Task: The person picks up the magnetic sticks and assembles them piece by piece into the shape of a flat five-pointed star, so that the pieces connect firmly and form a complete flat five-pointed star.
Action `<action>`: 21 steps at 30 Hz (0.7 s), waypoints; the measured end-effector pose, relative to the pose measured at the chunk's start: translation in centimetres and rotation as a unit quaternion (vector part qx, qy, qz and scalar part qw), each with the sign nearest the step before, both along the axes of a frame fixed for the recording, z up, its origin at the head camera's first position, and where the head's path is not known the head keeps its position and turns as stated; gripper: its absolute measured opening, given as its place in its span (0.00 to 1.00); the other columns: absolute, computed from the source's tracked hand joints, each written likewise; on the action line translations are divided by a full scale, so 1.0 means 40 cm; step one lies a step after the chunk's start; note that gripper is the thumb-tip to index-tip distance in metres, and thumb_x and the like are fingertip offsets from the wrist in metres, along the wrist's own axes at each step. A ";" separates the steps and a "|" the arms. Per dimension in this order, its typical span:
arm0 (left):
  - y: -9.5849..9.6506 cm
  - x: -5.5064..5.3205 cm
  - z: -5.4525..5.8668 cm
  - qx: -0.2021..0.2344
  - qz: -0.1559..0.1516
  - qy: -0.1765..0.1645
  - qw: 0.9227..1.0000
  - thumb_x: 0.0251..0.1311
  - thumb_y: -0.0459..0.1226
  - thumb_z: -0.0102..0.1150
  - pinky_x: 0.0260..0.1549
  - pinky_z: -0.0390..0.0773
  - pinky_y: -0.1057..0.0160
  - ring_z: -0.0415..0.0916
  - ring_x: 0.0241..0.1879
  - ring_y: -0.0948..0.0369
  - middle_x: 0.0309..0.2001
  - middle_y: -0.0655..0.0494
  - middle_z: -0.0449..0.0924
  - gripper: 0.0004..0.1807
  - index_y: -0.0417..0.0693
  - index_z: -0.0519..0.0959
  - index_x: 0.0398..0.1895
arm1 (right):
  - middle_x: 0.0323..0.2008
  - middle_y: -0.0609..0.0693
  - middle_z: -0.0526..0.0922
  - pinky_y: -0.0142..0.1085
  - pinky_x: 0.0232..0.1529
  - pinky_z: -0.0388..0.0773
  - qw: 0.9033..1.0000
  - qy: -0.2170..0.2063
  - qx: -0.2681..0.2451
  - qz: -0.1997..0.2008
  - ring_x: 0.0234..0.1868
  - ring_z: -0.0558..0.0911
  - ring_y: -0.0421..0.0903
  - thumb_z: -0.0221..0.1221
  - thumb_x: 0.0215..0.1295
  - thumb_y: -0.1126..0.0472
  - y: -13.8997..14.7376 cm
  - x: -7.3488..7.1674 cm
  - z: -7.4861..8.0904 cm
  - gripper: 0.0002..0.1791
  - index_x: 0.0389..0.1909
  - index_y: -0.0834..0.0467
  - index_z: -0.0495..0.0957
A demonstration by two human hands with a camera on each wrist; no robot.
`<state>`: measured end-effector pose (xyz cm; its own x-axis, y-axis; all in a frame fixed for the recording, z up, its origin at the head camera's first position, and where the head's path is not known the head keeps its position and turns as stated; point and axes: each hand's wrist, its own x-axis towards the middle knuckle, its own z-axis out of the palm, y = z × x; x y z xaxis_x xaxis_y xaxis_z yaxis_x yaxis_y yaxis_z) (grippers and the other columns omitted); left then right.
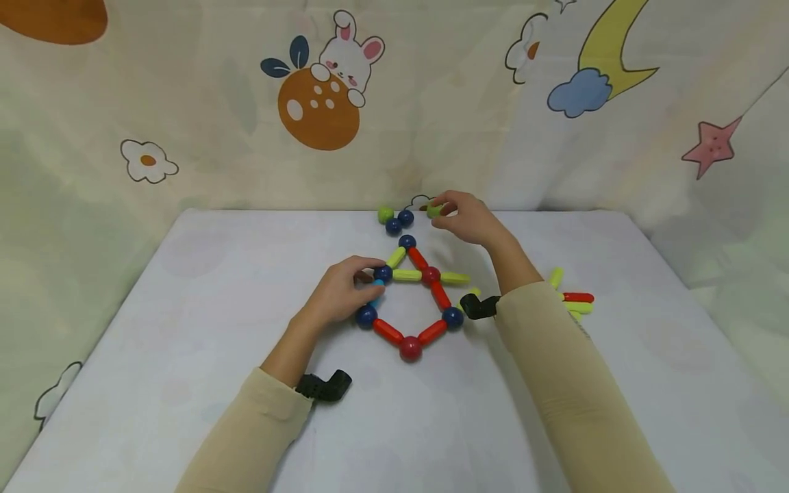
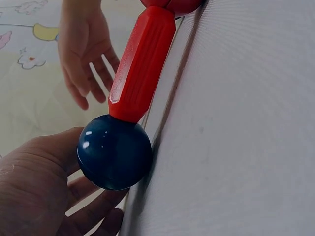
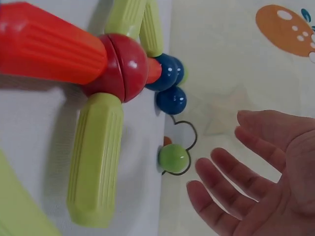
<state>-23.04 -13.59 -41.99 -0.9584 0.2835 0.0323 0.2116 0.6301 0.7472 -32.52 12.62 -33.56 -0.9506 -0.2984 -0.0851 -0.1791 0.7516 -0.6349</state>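
A frame of magnetic rods and balls lies on the table, with a red ball (image 1: pixel 410 349) at its near corner. My left hand (image 1: pixel 335 291) is at the frame's left side, index finger on a blue ball (image 1: pixel 383 274) and thumb across the light blue rod (image 1: pixel 377 293) below it. In the left wrist view, a nearer blue ball (image 2: pixel 114 152) partly hides that hand's fingers. At the far edge, my right hand (image 3: pixel 261 182) reaches toward a green ball (image 3: pixel 173 158), fingers spread and relaxed, with a gap to the ball in the right wrist view.
A second green ball (image 1: pixel 385 215) and two blue balls (image 1: pixel 393 226) sit together at the far table edge. Loose yellow-green rods and a red rod (image 1: pixel 578 298) lie right of my right forearm. A yellow-green rod (image 1: pixel 455 279) sticks out from the frame's right side. A printed curtain hangs behind.
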 end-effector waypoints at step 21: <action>-0.001 0.003 0.005 0.004 0.004 -0.007 1.000 0.66 0.44 0.68 0.59 0.81 0.50 0.80 0.57 0.54 0.61 0.54 0.81 0.25 0.57 0.79 0.67 | 0.74 0.61 0.69 0.54 0.76 0.64 0.996 -0.005 0.084 -0.014 0.73 0.68 0.60 0.57 0.72 0.58 -0.052 -0.132 -0.043 0.28 0.70 0.62 0.71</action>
